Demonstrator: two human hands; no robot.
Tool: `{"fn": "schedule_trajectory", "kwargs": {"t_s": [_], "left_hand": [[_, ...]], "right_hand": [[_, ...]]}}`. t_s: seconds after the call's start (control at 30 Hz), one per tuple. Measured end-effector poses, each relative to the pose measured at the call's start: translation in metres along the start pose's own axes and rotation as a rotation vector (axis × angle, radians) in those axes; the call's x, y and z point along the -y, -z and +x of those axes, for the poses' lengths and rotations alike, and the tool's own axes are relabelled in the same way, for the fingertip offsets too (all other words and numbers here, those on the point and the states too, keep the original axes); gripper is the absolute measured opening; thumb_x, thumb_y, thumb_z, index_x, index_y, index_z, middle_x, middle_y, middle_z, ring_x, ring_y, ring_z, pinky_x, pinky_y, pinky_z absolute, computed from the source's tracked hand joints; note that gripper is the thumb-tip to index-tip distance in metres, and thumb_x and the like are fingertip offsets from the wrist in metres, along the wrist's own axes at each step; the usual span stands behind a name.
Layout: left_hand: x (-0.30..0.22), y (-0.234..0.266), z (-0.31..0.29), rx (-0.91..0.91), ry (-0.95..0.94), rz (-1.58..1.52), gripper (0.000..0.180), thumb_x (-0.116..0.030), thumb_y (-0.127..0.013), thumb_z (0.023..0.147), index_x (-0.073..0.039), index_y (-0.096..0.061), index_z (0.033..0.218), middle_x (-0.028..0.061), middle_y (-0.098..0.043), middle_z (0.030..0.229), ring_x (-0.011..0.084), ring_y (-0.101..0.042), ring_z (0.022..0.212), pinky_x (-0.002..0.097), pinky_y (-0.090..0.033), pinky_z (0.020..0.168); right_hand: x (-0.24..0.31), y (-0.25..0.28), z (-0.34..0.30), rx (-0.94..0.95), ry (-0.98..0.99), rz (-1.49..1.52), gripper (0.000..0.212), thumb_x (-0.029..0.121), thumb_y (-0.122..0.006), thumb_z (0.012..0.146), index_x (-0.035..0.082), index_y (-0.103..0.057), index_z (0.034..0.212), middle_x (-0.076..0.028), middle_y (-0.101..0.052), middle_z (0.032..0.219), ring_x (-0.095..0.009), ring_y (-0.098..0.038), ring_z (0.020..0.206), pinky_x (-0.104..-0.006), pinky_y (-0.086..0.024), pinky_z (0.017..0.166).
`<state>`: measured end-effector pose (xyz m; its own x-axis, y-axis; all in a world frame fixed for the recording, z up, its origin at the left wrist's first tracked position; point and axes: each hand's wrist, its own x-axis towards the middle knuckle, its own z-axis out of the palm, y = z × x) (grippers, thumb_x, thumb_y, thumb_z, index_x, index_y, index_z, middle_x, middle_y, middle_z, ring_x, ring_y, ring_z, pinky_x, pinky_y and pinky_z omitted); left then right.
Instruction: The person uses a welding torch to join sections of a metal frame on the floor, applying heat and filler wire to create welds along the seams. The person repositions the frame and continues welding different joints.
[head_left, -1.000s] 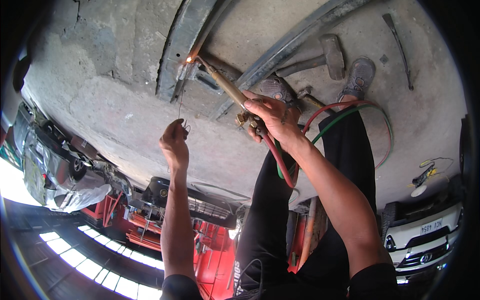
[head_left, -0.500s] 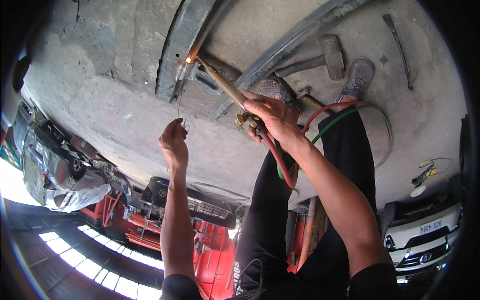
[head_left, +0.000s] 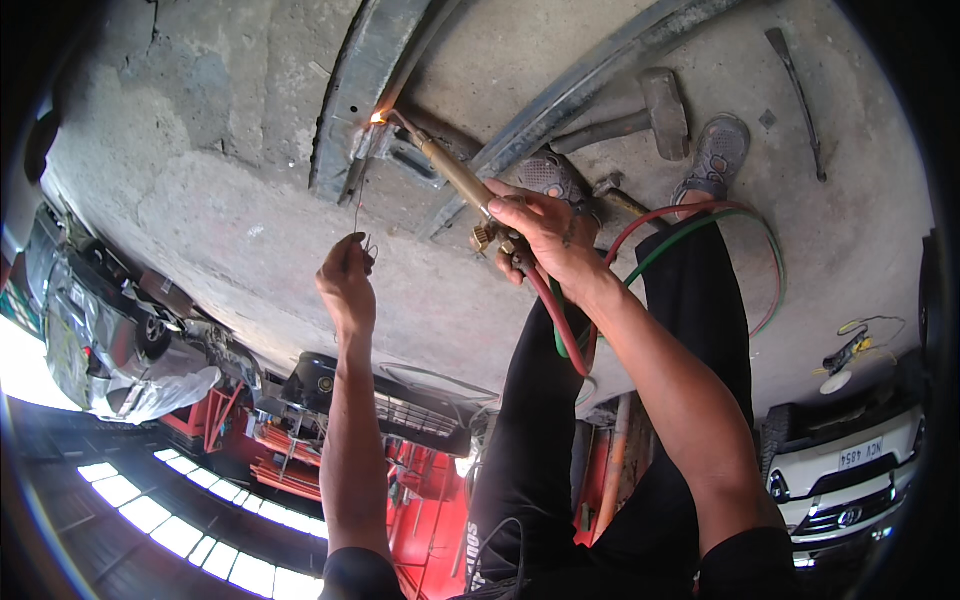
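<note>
On the front of the white car (head_left: 903, 440), a plate (head_left: 861, 453) bears dark letters and numbers, upside down to me; a small badge (head_left: 850, 517) sits on its grille. Well left of that car, white capital letters (head_left: 473, 550) mark my black trousers (head_left: 535, 430).

Daylight glares white through the roof windows (head_left: 118, 491); the floor (head_left: 260, 190) looks evenly lit, a flame (head_left: 378, 118) glows orange, and straight lines bow toward dark borders.

We're in a vehicle repair workshop: parked white vehicle (head_left: 835, 500), plastic-draped car (head_left: 100, 345), lit gas torch (head_left: 458, 174) with hoses (head_left: 556, 324), sledgehammer (head_left: 664, 115) on cracked concrete floor (head_left: 250, 200).
</note>
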<state>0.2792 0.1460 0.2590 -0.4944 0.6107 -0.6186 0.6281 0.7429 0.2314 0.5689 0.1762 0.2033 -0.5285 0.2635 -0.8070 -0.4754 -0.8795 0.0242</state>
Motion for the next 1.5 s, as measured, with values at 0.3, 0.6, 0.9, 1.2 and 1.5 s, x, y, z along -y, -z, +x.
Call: {"fn": "schedule_trajectory", "kwargs": {"t_s": [0.3, 0.6, 0.9, 1.2, 1.5], "left_hand": [[0.0006, 0.0, 0.0, -0.004, 0.02, -0.002, 0.025, -0.012, -0.058, 0.102, 0.001, -0.075, 0.115, 0.0031, -0.067, 0.076, 0.0083, -0.059, 0.067, 0.0257, -0.047, 0.061], [0.0048, -0.0002, 0.001, -0.006, 0.016, -0.042, 0.025, -0.011, -0.059, 0.102, 0.001, -0.075, 0.115, 0.0021, -0.067, 0.077, 0.0079, -0.058, 0.068, 0.025, -0.047, 0.062], [0.0035, -0.0001, 0.0016, -0.009, 0.01, -0.05, 0.024, -0.011, -0.059, 0.102, 0.0, -0.076, 0.115, 0.0023, -0.067, 0.077, 0.008, -0.059, 0.068, 0.0252, -0.047, 0.062], [0.0049, -0.0011, 0.003, 0.0, 0.005, -0.042, 0.025, -0.012, -0.059, 0.102, 0.001, -0.075, 0.116, 0.0028, -0.067, 0.077, 0.0084, -0.059, 0.068, 0.0254, -0.047, 0.062], [-0.0002, -0.0027, 0.0023, 0.003, 0.002, -0.035, 0.026, -0.012, -0.058, 0.102, 0.002, -0.075, 0.116, 0.0029, -0.067, 0.076, 0.0086, -0.058, 0.067, 0.0257, -0.047, 0.062]], "right_hand": [[0.0029, -0.002, -0.0017, -0.015, -0.013, -0.028, 0.058, 0.031, -0.069, 0.1, 0.0, -0.053, 0.147, -0.01, -0.069, 0.085, -0.014, -0.061, 0.052, -0.0272, -0.046, 0.042], [0.0002, 0.0001, -0.0004, -0.004, -0.008, -0.02, 0.058, 0.031, -0.069, 0.1, 0.0, -0.053, 0.147, -0.01, -0.069, 0.084, -0.013, -0.062, 0.053, -0.027, -0.047, 0.042], [0.0007, -0.0005, -0.0007, -0.017, -0.01, -0.016, 0.06, 0.031, -0.068, 0.101, -0.001, -0.051, 0.148, -0.01, -0.069, 0.084, -0.014, -0.061, 0.052, -0.0273, -0.046, 0.042], [0.0004, 0.0007, 0.001, -0.005, -0.006, -0.019, 0.059, 0.03, -0.067, 0.102, -0.003, -0.05, 0.148, -0.011, -0.069, 0.085, -0.014, -0.061, 0.052, -0.0276, -0.046, 0.042], [-0.0005, 0.0015, 0.0031, 0.009, -0.015, 0.006, 0.063, 0.03, -0.067, 0.101, -0.002, -0.046, 0.151, -0.013, -0.071, 0.086, -0.015, -0.062, 0.053, -0.0284, -0.047, 0.042]]}}
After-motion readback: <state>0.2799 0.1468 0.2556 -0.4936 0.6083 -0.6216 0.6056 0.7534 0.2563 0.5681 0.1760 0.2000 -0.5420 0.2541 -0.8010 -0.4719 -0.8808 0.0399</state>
